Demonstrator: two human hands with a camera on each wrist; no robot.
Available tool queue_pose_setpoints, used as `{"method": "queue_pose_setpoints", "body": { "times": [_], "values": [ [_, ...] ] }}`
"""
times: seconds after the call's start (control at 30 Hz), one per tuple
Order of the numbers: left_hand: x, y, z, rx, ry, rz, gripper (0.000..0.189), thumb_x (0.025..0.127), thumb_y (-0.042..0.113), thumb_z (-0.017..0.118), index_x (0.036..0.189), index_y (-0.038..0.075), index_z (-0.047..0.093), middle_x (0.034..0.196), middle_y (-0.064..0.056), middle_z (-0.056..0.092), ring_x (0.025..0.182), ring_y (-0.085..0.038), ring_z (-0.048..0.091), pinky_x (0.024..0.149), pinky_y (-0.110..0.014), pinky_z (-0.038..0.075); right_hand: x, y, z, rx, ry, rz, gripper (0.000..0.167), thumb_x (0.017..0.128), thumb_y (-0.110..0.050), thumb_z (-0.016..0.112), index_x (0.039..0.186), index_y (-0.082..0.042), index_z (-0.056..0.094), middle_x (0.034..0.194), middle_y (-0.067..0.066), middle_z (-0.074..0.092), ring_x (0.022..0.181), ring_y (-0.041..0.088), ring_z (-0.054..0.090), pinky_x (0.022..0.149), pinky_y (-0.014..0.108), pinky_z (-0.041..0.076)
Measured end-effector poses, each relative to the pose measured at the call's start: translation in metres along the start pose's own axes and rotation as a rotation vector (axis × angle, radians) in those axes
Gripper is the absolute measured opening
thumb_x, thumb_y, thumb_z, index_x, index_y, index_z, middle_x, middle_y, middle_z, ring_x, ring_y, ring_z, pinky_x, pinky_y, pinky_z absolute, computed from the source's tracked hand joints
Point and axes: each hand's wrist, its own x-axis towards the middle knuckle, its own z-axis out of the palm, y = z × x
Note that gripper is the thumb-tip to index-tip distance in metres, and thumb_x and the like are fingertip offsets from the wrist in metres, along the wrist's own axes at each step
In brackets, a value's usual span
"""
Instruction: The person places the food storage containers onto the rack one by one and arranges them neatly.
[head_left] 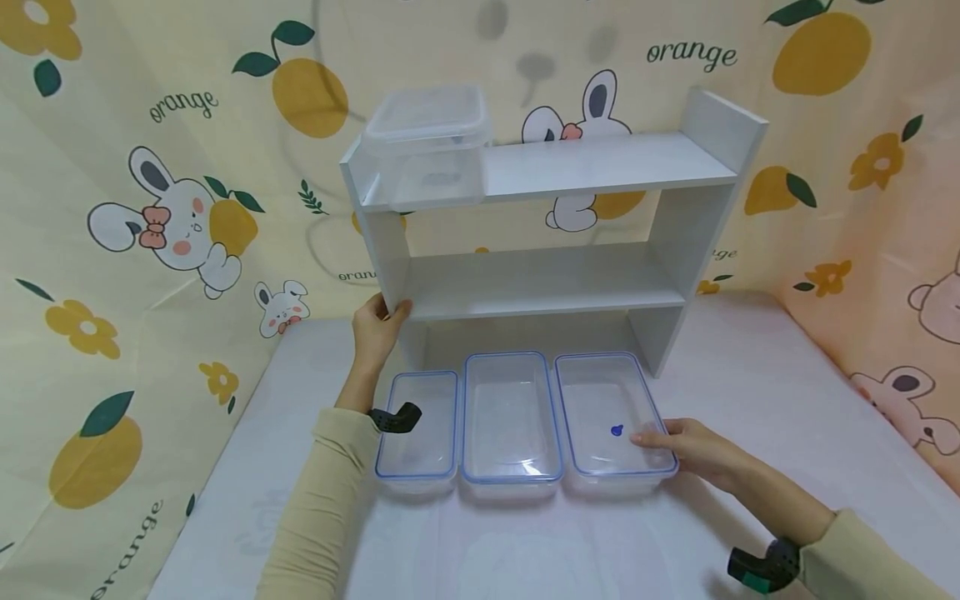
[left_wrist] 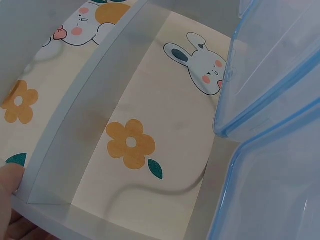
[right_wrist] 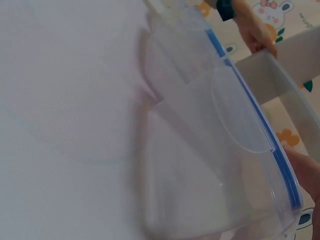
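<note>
My left hand (head_left: 377, 333) grips the left side panel of a white shelf unit (head_left: 543, 287) at the height of its middle board, the thumb on the front edge. In the left wrist view, the thumb (left_wrist: 11, 177) lies over that panel edge. My right hand (head_left: 701, 450) holds the near right corner of a clear lidded container (head_left: 600, 387), thumb on top beside a small blue mark (head_left: 617, 430). The container has a blue seal round its lid. Two similar containers stand left of it: a middle one (head_left: 512, 417) and a narrower one (head_left: 431, 442) by the left forearm.
Another clear lidded container (head_left: 431, 154) rests on the top board's left end, slightly overhanging the front. All stands on a white-covered table (head_left: 525, 542). A patterned yellow cloth (head_left: 187, 333) forms the backdrop. The three containers sit before the shelf's lowest opening.
</note>
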Motion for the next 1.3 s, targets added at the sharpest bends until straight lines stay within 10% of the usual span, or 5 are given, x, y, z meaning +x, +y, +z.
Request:
{"method": "queue_pose_setpoints", "body": {
  "times": [0.27,0.53,1.3],
  "values": [
    [-0.013,0.023,-0.001,0.011,-0.005,0.000,0.042,0.091,0.002,0.059,0.128,-0.016,0.051,0.131,-0.034,0.055,0.126,-0.042,0.055,0.109,-0.044,0.047,0.000,0.002,-0.006,0.075,0.009,0.026,0.094,0.093,-0.037,0.061,0.142,0.023,0.007,0.125,0.022,0.057,0.104,0.013,0.057,0.097,0.040,0.055],
    [-0.014,0.021,-0.002,-0.021,-0.013,-0.015,0.043,0.092,0.004,0.058,0.131,-0.014,0.050,0.135,-0.033,0.053,0.130,-0.040,0.052,0.112,-0.043,0.044,0.001,0.009,-0.007,0.167,-0.026,-0.022,0.088,0.094,-0.034,0.059,0.142,0.021,0.010,0.099,-0.006,0.064,0.094,0.003,0.060,0.088,0.024,0.054],
    [-0.015,0.021,-0.002,0.011,-0.004,0.004,0.042,0.091,0.003,0.059,0.128,-0.015,0.051,0.131,-0.034,0.056,0.126,-0.041,0.056,0.108,-0.046,0.048,-0.006,0.004,-0.011,0.199,-0.037,-0.046,0.080,0.096,-0.031,0.056,0.142,0.021,0.017,0.096,-0.015,0.067,0.092,0.000,0.061,0.084,0.017,0.052]
  ]
}}
